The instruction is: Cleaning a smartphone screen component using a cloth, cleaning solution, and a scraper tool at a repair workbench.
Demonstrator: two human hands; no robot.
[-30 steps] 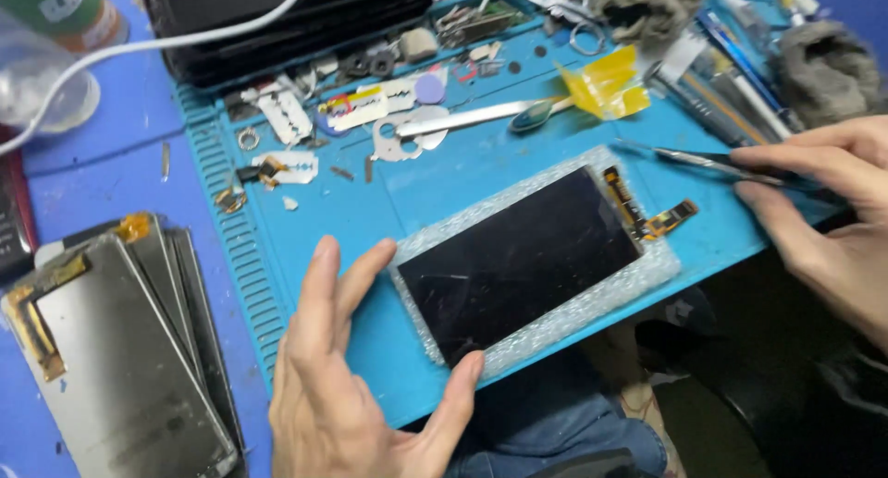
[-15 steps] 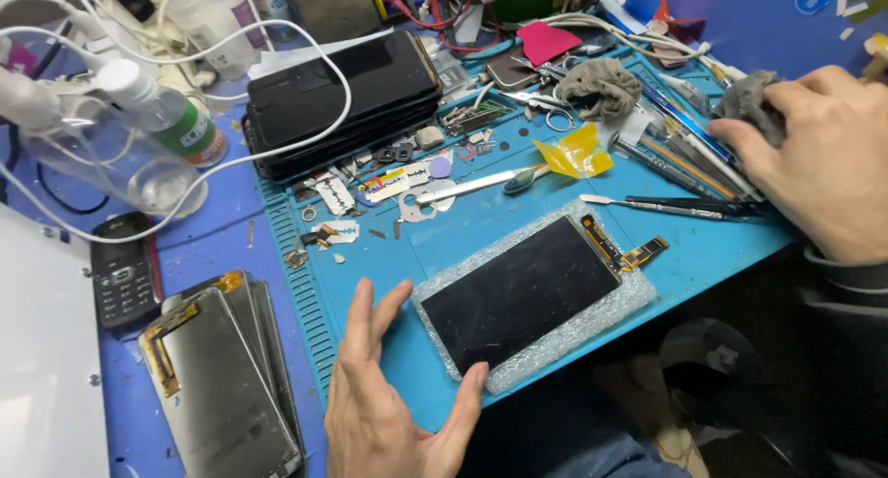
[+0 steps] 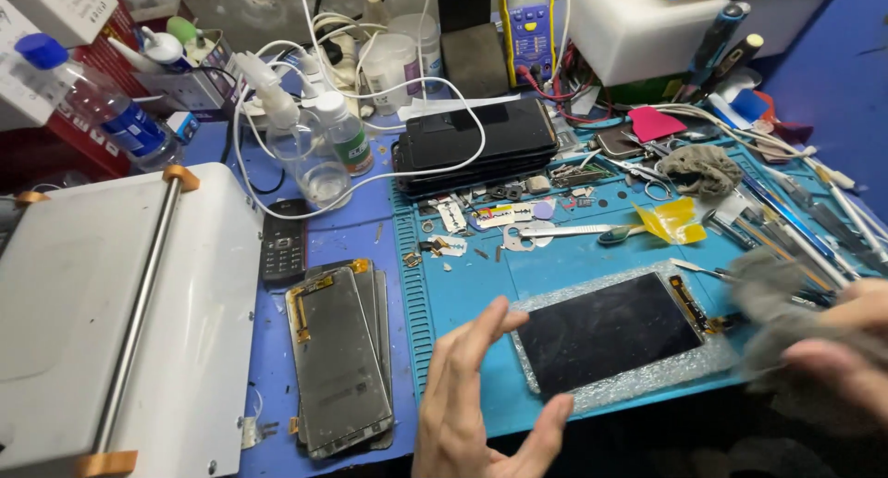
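Black glass phone screen (image 3: 610,335) lies on bubble wrap at the blue mat's five o'clock. Left hand (image 3: 481,409) steadies it, fingers spread; right hand (image 3: 837,358) clutches a grey rag (image 3: 786,316). Wiping looks underway; a steady, light pass comes next.

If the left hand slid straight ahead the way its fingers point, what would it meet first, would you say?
Probably the dark phone screen on its bubble-wrap sheet: the left hand points up and right, with its fingertips already close beside the screen's near edge, though height is unclear.
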